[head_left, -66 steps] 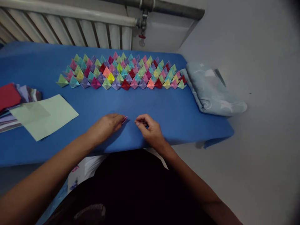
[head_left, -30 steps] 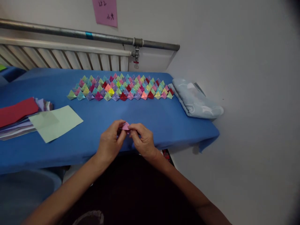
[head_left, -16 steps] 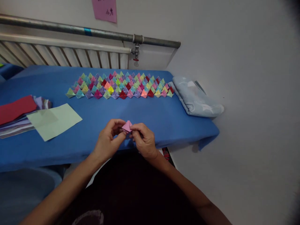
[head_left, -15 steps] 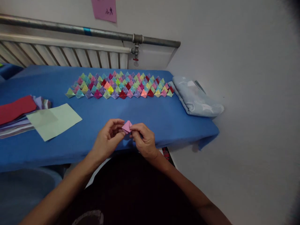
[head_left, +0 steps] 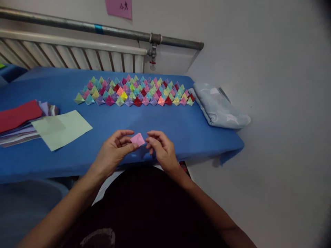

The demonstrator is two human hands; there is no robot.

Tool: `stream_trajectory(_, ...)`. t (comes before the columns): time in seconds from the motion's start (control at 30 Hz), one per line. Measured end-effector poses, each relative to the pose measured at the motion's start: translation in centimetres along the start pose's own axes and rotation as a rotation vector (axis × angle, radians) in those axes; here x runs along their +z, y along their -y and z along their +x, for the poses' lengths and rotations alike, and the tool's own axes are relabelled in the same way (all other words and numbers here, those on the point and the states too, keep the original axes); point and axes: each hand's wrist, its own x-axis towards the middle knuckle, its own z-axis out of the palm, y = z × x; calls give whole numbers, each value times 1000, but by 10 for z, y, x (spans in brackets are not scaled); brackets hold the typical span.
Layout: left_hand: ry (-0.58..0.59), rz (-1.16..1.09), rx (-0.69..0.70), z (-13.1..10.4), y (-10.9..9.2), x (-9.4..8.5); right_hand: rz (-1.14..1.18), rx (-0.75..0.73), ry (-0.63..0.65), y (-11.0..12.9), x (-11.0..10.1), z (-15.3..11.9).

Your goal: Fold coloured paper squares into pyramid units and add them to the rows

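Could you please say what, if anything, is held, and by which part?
The left hand holds the folded pink paper by its lower left edge.

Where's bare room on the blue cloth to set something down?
Between the folded paper pieces and left hand; between right hand and folded fabric. Crowded: the pieces' tight rows, and the left side's paper stack and green sheet.

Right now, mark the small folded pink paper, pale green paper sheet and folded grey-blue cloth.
Small folded pink paper (head_left: 138,138): head view, middle of its face.
Pale green paper sheet (head_left: 63,129): head view, its middle.
Folded grey-blue cloth (head_left: 219,106): head view, upper face.
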Motion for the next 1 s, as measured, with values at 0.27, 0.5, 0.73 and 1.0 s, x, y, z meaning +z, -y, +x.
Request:
stream_trajectory(0.27,22,85,2,2,1,4,43,202,99,7,5,4)
stream_trajectory(0.5,85,183,-59,2,1,2,74,228,63,1,5,4)
stream_trajectory(0.73,183,287,-22,-1,-2,-1,71,259,126,8,5,6)
stream_trajectory(1.0,265,399,35,-4,-3,0,37,190,114,8,5,7)
